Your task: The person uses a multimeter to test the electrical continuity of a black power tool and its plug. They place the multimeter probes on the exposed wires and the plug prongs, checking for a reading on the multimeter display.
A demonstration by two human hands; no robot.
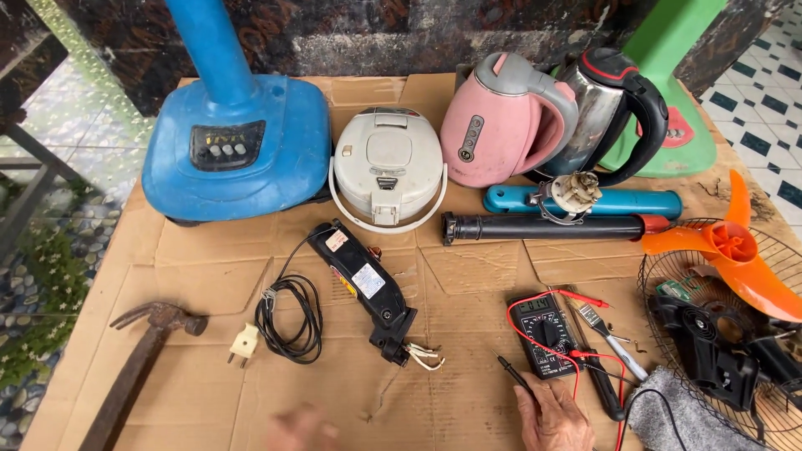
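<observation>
At the bottom right of the frame the right hand rests on the cardboard, fingers pinching a black probe just left of the multimeter. The left hand, bottom centre, is blurred; I cannot tell whether it is spread or closed. Along the top stand a white rice cooker, lid shut, a pink kettle and a steel kettle, both closed, contents hidden
</observation>
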